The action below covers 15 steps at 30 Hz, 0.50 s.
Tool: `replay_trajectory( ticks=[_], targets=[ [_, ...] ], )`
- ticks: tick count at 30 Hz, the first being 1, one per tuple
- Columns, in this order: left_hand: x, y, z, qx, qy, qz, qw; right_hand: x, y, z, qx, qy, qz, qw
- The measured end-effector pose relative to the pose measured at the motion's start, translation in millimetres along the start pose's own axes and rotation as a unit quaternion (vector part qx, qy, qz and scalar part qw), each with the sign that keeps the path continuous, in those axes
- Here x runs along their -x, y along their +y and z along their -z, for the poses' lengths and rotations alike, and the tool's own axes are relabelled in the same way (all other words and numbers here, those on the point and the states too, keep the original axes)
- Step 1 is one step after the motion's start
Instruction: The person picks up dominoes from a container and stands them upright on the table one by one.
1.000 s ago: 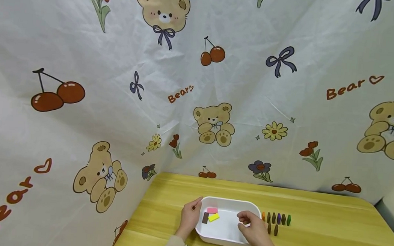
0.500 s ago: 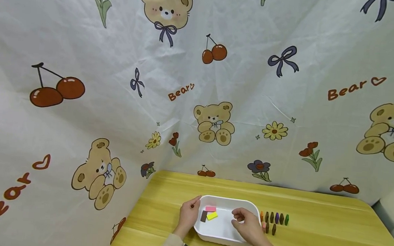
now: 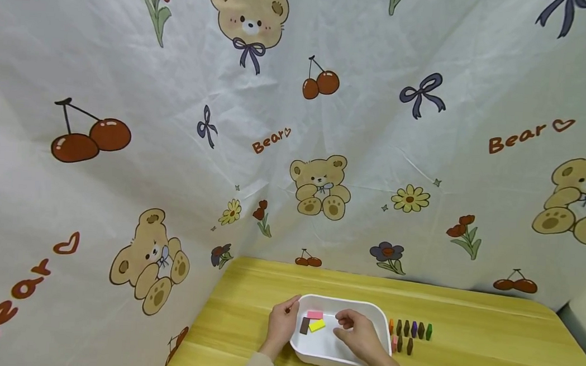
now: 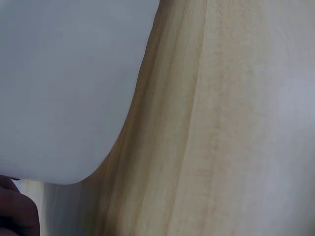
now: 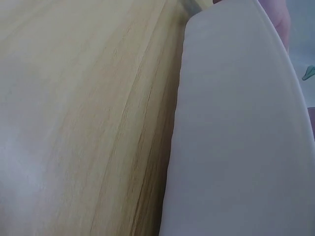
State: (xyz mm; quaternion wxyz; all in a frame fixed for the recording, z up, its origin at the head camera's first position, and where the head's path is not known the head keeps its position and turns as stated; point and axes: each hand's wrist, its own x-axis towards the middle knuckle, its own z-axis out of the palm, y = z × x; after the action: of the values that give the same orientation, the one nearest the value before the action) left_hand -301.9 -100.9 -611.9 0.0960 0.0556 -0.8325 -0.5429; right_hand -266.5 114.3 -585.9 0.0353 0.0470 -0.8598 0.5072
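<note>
In the head view, a white plastic bin (image 3: 334, 363) sits on the table. My left hand (image 3: 280, 326) grips its left rim. Three small blocks lie inside near that end: a pink block (image 3: 314, 315), a dark brown block (image 3: 305, 325) and a yellow block (image 3: 317, 325). Over the bin's right half hovers my right hand (image 3: 362, 338), fingers loosely bent and thumb apart from them; nothing shows between them. The left wrist view catches the bin wall (image 4: 69, 88) and a bit of hand at the corner. The right wrist view is mostly bin wall (image 5: 236, 123).
Right of the bin, several small blocks stand on edge in two rows, among them an orange block (image 3: 391, 326), a purple block (image 3: 414, 329), a green block (image 3: 429, 332) and a pink block (image 3: 394, 343). A bear-print cloth (image 3: 366, 137) hangs behind the wooden table (image 3: 485, 340).
My right hand has moved left over the bin, bringing the standing pink block beside the bin into sight. My left hand stays on the rim, and the three blocks inside lie as before.
</note>
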Motion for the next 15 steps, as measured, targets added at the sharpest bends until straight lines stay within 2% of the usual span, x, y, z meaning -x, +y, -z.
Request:
replay_trajectory(
  ticks=[6, 15],
  targets=[
    [-3.6, -4.8, -1.6, 0.004, 0.003, 0.005, 1.0000, -7.0, 4.8, -10.6, -0.010, -0.006, 0.018, 1.000],
    [-2.9, -7.3, -3.2, 0.003, 0.009, -0.011, 0.9999, -14.3, 13.5, -23.9, 0.000, -0.026, 0.036, 0.999]
  ],
)
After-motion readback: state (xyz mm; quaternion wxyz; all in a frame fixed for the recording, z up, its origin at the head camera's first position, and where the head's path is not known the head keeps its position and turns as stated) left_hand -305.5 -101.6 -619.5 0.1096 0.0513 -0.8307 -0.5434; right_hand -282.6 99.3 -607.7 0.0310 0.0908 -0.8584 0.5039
